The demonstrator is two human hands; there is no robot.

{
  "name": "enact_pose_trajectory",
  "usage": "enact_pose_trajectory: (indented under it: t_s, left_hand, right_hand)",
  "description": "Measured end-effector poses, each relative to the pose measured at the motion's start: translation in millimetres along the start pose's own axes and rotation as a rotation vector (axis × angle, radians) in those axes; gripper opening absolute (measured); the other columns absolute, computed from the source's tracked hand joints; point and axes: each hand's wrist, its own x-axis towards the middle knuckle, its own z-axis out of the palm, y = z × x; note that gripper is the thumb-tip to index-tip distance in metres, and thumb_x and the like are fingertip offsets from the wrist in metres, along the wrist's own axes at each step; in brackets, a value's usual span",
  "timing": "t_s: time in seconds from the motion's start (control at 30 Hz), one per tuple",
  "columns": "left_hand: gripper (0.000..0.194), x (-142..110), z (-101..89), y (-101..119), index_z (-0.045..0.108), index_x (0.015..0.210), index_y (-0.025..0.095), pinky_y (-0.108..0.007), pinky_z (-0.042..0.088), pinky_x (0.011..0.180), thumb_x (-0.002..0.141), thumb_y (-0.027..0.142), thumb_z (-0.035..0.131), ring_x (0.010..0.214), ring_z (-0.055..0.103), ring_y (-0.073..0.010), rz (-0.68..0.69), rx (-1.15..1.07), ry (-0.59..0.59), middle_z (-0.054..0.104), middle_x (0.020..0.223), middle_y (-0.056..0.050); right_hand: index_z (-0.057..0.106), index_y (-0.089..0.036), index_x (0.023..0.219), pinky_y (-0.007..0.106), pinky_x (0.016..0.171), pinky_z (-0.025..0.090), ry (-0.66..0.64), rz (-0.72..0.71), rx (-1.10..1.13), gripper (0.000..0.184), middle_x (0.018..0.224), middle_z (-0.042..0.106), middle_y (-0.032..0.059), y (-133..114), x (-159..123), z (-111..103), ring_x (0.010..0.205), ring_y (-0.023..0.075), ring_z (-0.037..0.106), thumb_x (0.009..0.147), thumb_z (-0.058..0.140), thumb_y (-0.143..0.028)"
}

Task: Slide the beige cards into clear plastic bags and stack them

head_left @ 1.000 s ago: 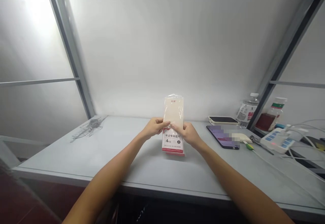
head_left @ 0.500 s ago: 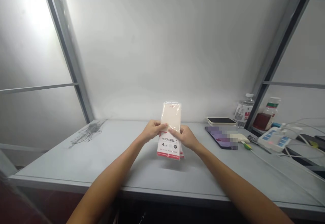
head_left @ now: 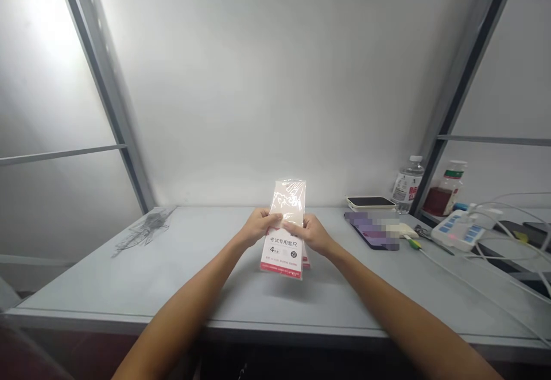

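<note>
A flat ruler set packet (head_left: pixel 282 254) in shiny clear film is held up above the desk, its top leaning away from me. Its lower half is white with Chinese print, a "4" and a red bottom strip; the upper half is pale beige. From the left side my left hand (head_left: pixel 259 226) grips it, thumb across the front. On the right edge my right hand (head_left: pixel 315 233) pinches it the same way, both thumbs nearly meeting at mid-height. Behind it a second red-edged packet (head_left: pixel 306 263) peeks out at the lower right, mostly hidden. The fingers behind the packets are out of sight.
On the grey desk (head_left: pixel 181 288), a phone (head_left: pixel 371 202) and a purple phone-like item (head_left: pixel 365 232) lie at right. Beyond are a water bottle (head_left: pixel 407 185), a jar of dark red contents (head_left: pixel 443 193) and a power strip (head_left: pixel 458 229) with cables. Dark scribbles (head_left: pixel 146 229) mark the left.
Both hands still hold the packets. The lower end has swung slightly left and towards me, and the packets have tilted a little. The background has shifted slightly left in view.
</note>
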Motion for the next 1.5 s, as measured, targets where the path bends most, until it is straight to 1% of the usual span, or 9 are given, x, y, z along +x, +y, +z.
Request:
enact_pose_trajectory:
  t_s: [0.23, 0.47, 0.63, 0.77, 0.83, 1.0, 1.13, 1.3, 1.5]
  left_hand:
    - [0.041, 1, 5.3, 1, 0.045, 0.063, 0.015, -0.02, 0.023, 0.042, 0.072, 0.053, 0.057, 0.044, 0.034, -0.0043, 0.07, 0.02, 0.031, 0.04, 0.052, 0.005]
    - [0.048, 1, 3.6, 2, 0.042, 0.057, 0.016, -0.022, 0.026, 0.042, 0.074, 0.061, 0.048, 0.041, 0.034, -0.0057, 0.017, 0.199, 0.064, 0.039, 0.05, 0.004]
    - [0.052, 1, 1.1, 5, 0.042, 0.053, 0.017, -0.022, 0.026, 0.042, 0.074, 0.065, 0.045, 0.039, 0.033, -0.0063, 0.042, 0.291, 0.098, 0.037, 0.044, 0.004]
    - [0.054, 1, -4.0, 5, 0.049, 0.054, 0.017, -0.023, 0.031, 0.043, 0.073, 0.067, 0.043, 0.038, 0.039, -0.0086, -0.053, 0.427, 0.17, 0.045, 0.045, 0.002]
    - [0.054, 2, -9.1, 3, 0.052, 0.055, 0.017, -0.024, 0.032, 0.043, 0.072, 0.067, 0.042, 0.039, 0.043, -0.0106, -0.119, 0.559, 0.183, 0.052, 0.049, -0.002]
    - [0.045, 3, -23.6, -6, 0.051, 0.051, 0.018, -0.027, 0.033, 0.043, 0.067, 0.061, 0.051, 0.04, 0.049, -0.016, -0.29, 0.846, 0.127, 0.059, 0.052, -0.007]
    - [0.042, 3, -28.5, -11, 0.051, 0.05, 0.018, -0.028, 0.035, 0.046, 0.059, 0.058, 0.059, 0.039, 0.049, -0.0164, -0.438, 0.911, 0.061, 0.057, 0.048, -0.007]
    - [0.042, 2, -24.8, -9, 0.053, 0.06, 0.019, -0.03, 0.041, 0.054, 0.067, 0.06, 0.049, 0.053, 0.056, -0.0188, -0.522, 1.034, -0.067, 0.063, 0.063, -0.007]
    - [0.048, -1, -12.0, -4, 0.051, 0.063, 0.019, -0.028, 0.038, 0.051, 0.071, 0.065, 0.04, 0.055, 0.054, -0.0162, -0.42, 1.042, -0.071, 0.063, 0.07, -0.006]
  right_hand:
    - [0.061, -0.014, 0.07, 0.027, 0.054, 0.044, 0.111, 0.041, -0.015, 0.038, 0.067, 0.064, 0.0047, 2, 5, -6, 0.06, 0.0177, 0.059, 0.072, 0.06, -0.052]
    - [0.056, -0.015, 0.064, 0.026, 0.05, 0.041, 0.18, 0.091, -0.083, 0.042, 0.06, 0.06, 0.0029, 5, 10, -12, 0.055, 0.0163, 0.056, 0.073, 0.056, -0.056]
    - [0.058, -0.015, 0.075, 0.027, 0.055, 0.044, 0.223, 0.083, -0.041, 0.036, 0.071, 0.065, 0.0042, 3, 11, -18, 0.063, 0.0177, 0.06, 0.072, 0.06, -0.05]
    - [0.061, -0.015, 0.084, 0.028, 0.059, 0.047, 0.224, 0.143, -0.071, 0.032, 0.082, 0.069, 0.0073, 5, 12, -23, 0.07, 0.0202, 0.063, 0.07, 0.064, -0.044]
    - [0.063, -0.016, 0.082, 0.029, 0.055, 0.046, 0.166, 0.27, -0.163, 0.029, 0.081, 0.07, 0.0087, 9, 12, -26, 0.067, 0.0212, 0.064, 0.069, 0.065, -0.042]
    - [0.05, -0.019, 0.051, 0.034, 0.051, 0.041, 0.014, 0.605, -0.743, 0.036, 0.052, 0.064, 0.0095, 22, 11, -35, 0.047, 0.0217, 0.058, 0.072, 0.058, -0.047]
    - [0.047, -0.02, 0.051, 0.033, 0.054, 0.04, 0.038, 0.601, -0.905, 0.04, 0.052, 0.064, 0.0085, 20, 12, -45, 0.053, 0.0209, 0.06, 0.077, 0.05, -0.05]
    - [0.054, -0.017, 0.064, 0.029, 0.057, 0.041, -0.047, 0.633, -0.942, 0.034, 0.055, 0.065, 0.0062, 13, 13, -48, 0.059, 0.0187, 0.062, 0.078, 0.05, -0.047]
    - [0.053, -0.015, 0.064, 0.03, 0.057, 0.043, -0.159, 0.7, -0.928, 0.038, 0.059, 0.065, 0.0072, 14, 10, -42, 0.054, 0.0178, 0.061, 0.075, 0.053, -0.051]
